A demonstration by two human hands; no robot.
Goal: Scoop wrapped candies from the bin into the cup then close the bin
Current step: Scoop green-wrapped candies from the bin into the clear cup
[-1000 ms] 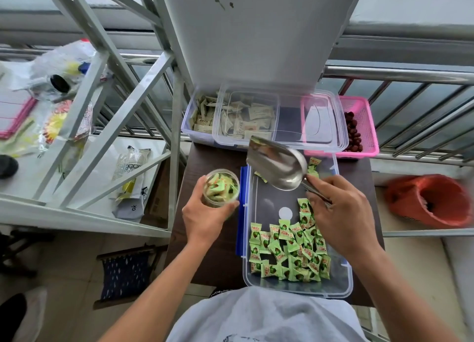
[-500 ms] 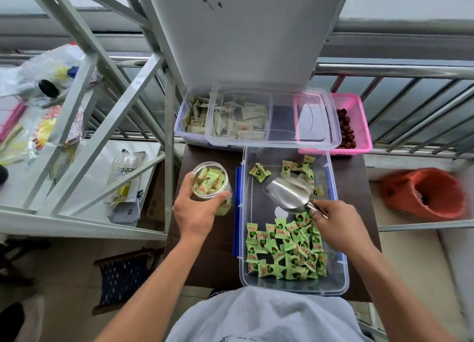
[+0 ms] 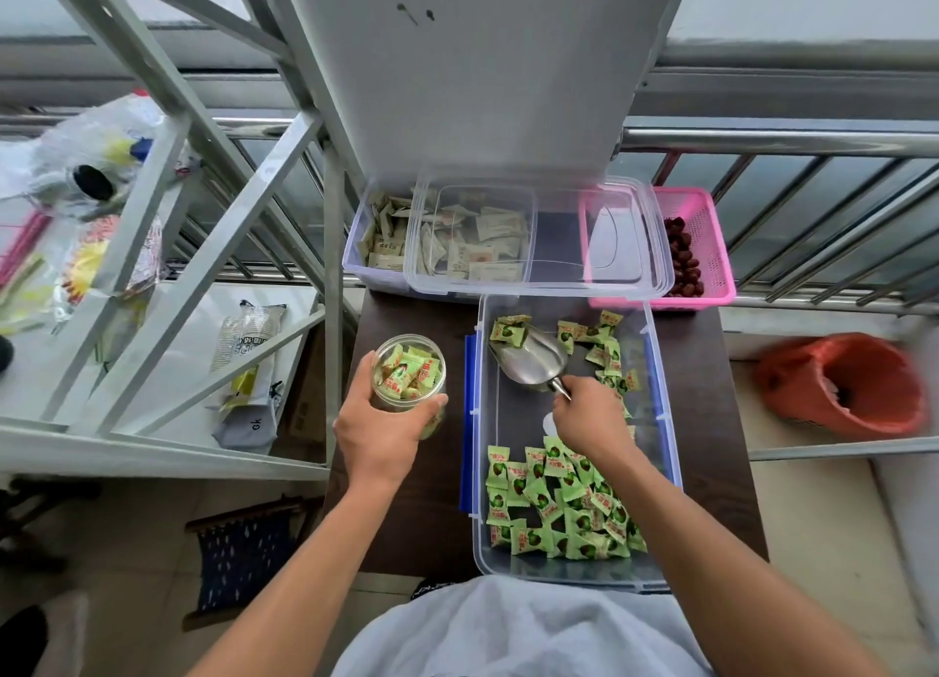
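Head view: my left hand grips clear plastic cup, right hand pinches shiny metal scoop; lip must slide flat under green-wrapped candies.

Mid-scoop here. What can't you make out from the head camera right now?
Head view only:
- Base and fill depth of the cup: covered by the left hand.
- Handle of the scoop: buried in the right hand.
- Near wall of the bin: cut off by the person's shirt.
- Some candies: hidden under the right forearm.
- Wrapper print: too small to read.
- The red bag: blurred, contents unclear.
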